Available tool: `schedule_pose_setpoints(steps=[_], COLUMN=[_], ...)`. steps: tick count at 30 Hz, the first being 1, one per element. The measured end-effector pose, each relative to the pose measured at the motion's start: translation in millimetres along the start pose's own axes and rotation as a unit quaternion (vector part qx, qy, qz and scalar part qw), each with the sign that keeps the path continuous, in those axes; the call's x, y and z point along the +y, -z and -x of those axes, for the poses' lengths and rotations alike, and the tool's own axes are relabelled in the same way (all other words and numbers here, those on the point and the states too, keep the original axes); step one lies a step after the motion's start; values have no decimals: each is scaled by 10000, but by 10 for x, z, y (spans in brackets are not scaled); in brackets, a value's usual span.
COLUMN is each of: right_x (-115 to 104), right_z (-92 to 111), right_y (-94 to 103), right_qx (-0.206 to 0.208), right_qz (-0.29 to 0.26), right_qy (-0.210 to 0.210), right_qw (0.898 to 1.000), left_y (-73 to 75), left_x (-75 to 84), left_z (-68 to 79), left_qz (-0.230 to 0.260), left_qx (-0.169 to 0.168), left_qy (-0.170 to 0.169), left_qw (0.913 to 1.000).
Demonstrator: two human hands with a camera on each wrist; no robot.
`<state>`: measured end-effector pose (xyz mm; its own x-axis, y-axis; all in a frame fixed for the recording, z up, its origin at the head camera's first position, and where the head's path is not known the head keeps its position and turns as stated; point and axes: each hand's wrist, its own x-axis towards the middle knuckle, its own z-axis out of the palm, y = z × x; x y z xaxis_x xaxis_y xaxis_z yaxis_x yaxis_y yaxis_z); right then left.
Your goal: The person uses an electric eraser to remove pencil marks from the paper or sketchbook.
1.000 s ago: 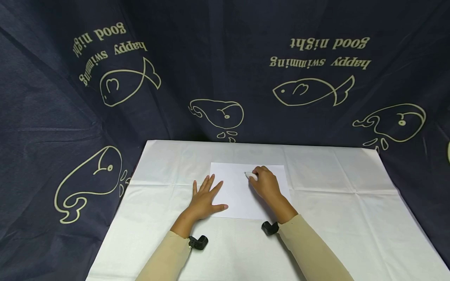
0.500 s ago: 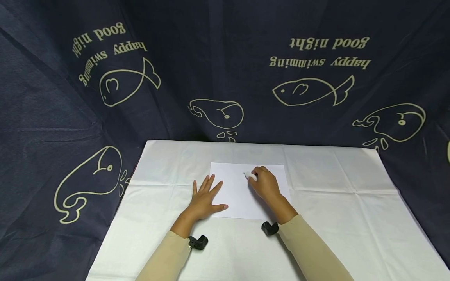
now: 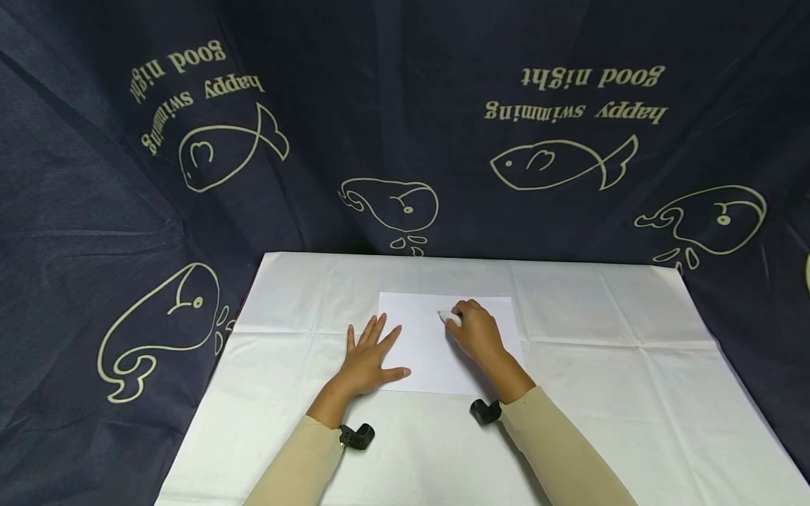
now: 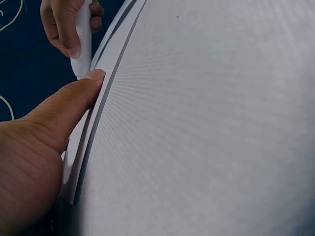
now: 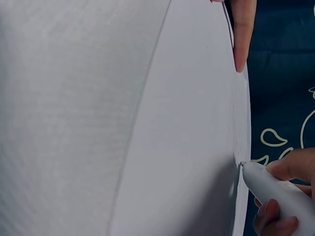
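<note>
A sheet of white paper [image 3: 430, 358] lies flat on the white-covered table. My left hand [image 3: 363, 365] rests on its left side with the fingers spread; in the left wrist view, the thumb [image 4: 74, 96] presses near the paper's front edge. Over the upper right part of the sheet, my right hand [image 3: 479, 332] grips a thick white pen [image 3: 451, 317] between thumb and curled fingers. In the right wrist view, the fine grey tip of the pen [image 5: 275, 194] points left and meets the paper. No mark can be made out on the sheet.
White cloth [image 3: 601, 393] with fold creases covers the table. Behind and to the left hangs a dark blue curtain [image 3: 405, 126] printed with fish, whales and words. A black camera [image 3: 485, 411] sits at the right wrist and another black camera [image 3: 358, 437] at the left.
The pen tip has slid a little to the left across the paper, with my right hand shifting slightly along. My left hand has stayed in place.
</note>
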<state>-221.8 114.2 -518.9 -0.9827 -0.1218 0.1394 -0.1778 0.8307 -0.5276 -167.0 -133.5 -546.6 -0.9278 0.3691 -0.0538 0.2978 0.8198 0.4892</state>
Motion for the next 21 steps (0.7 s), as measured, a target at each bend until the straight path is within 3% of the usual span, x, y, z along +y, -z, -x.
schedule_pose_setpoints(steps=[21], right_x=[62], right_z=[1], right_y=[51], right_qx=[64], right_qz=[-42], right_qy=[-70], right_qw=[9999], left_y=[-10], left_x=[2], left_z=[-7], left_qz=[-20], left_qx=[-12], left_qy=[40], left_qw=[10000])
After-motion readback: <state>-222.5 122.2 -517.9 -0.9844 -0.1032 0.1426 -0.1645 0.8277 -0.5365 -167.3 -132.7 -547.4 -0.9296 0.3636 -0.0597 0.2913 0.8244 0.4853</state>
